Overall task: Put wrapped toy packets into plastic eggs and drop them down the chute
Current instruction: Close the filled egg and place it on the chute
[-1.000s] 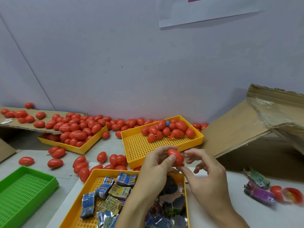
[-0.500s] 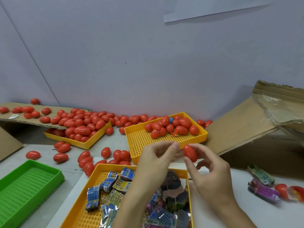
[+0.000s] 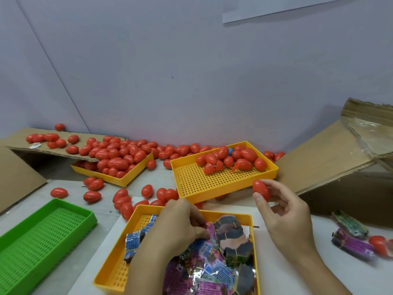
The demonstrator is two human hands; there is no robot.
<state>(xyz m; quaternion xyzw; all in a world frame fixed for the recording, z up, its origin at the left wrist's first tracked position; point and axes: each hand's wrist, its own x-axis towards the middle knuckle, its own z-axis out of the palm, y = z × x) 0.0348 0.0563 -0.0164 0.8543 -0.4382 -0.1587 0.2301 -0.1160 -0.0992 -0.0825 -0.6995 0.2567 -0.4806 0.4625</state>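
Holding a closed red egg (image 3: pixel 261 190) pinched between thumb and fingertips, the right hand (image 3: pixel 286 211) kept it raised beside the cardboard chute (image 3: pixel 331 158), apparently ready for dropping. The left hand (image 3: pixel 180 226), fingers curled down, pinched at the wrapped toy packets (image 3: pixel 210 265) heaped in the near yellow tray (image 3: pixel 119 267), seemingly picking the next filling. Empty eggs waited in the far yellow tray (image 3: pixel 212 188), within easy reach.

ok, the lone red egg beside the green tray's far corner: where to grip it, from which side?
Pinch the lone red egg across its narrow middle, coming from above. It lies on its side, long axis left-right, apart from other eggs and the green tray, so fingers likely fit front and back.
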